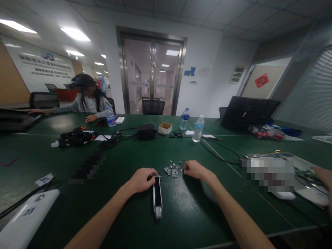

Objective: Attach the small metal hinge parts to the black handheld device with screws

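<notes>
On the green table in front of me lies a long, narrow white casing (157,199) with a dark inner face, its near end capped in white. My left hand (143,180) is closed at the casing's far end, thumb and forefinger pinching it beside a small metal piece. Just beyond lie several flat metal brackets (174,172) and a scatter of small metal rings or nuts (174,164). To the right of these, my right hand (194,169) rests with curled fingers. Whatever its fingertips may hold is hidden.
Farther back stand a black box (146,132), an open small carton (165,128) and water bottles (198,128). Cables and black gear (75,136) lie left. A white panel (28,216) is near left. At right, another person's hand (323,176) touches an opened device. Someone sits across.
</notes>
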{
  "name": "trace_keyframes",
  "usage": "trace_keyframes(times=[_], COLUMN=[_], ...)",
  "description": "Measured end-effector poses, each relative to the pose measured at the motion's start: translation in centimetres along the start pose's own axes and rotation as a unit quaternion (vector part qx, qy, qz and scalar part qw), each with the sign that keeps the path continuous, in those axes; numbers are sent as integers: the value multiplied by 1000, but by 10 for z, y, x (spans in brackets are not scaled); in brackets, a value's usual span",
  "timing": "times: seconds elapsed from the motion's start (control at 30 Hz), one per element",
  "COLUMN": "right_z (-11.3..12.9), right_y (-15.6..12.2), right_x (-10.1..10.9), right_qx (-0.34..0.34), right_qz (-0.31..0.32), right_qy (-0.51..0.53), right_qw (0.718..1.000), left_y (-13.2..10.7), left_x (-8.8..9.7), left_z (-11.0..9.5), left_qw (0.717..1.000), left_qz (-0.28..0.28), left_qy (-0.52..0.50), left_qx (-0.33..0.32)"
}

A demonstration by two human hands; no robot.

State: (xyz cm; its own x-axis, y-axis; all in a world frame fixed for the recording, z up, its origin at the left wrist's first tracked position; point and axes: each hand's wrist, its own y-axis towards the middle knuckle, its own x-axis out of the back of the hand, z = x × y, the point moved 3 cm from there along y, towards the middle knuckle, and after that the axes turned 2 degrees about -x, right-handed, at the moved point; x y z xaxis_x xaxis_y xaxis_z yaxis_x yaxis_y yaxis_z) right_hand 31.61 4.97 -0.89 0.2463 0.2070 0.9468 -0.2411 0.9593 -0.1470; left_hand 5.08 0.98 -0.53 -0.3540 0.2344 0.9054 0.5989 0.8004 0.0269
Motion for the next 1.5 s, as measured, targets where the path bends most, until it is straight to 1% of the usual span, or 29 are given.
trace_keyframes(times=[0.2, 0.3, 0.4, 0.5, 0.6, 0.67, 0.73, 0.9, 1.03, 1.2, 1.37, 1.5], right_z=[-5, -1, 6, 14, 24, 34, 48, 80, 88, 86, 86, 84], right_y=[-1, -4, -8, -9, -9, -10, -13, -22, -23, -19, -18, -17], right_x=[3, 4, 6, 10, 9, 6, 0, -14, -21, -24, -25, -28], right_qx=[-44, -39, -10, 25, 80, 128, 170, 239, 257, 258, 260, 259], right_qz=[-13, 10, 19, -12, -54, -73, -78, -80, -88, -94, -103, -114], right_qy=[-15, 6, 20, 12, 61, 110, 142, 140, 117, 126, 135, 135], right_qw=[999, 999, 1000, 1000, 994, 983, 972, 958, 955, 953, 950, 950], left_y=[1, 1, 0, -1, -1, -1, 0, 0, -1, -1, 0, 0], left_x=[0, 3, 5, 6, 4, 4, 3, 2, 4, 5, 3, 3], left_z=[-2, -5, -7, -7, -6, -6, -5, -6, -8, -8, -6, -6], left_qw=[1000, 1000, 1000, 1000, 1000, 1000, 1000, 1000, 1000, 1000, 1000, 1000], left_qz=[-13, -15, -9, -9, -14, -14, -13, -20, -15, -11, -21, -14], left_qy=[3, 7, 11, 10, 10, 9, 10, 8, 8, 17, 16, 13], left_qx=[-6, -11, -6, 0, 1, -2, -5, -14, -12, -9, -15, -12])
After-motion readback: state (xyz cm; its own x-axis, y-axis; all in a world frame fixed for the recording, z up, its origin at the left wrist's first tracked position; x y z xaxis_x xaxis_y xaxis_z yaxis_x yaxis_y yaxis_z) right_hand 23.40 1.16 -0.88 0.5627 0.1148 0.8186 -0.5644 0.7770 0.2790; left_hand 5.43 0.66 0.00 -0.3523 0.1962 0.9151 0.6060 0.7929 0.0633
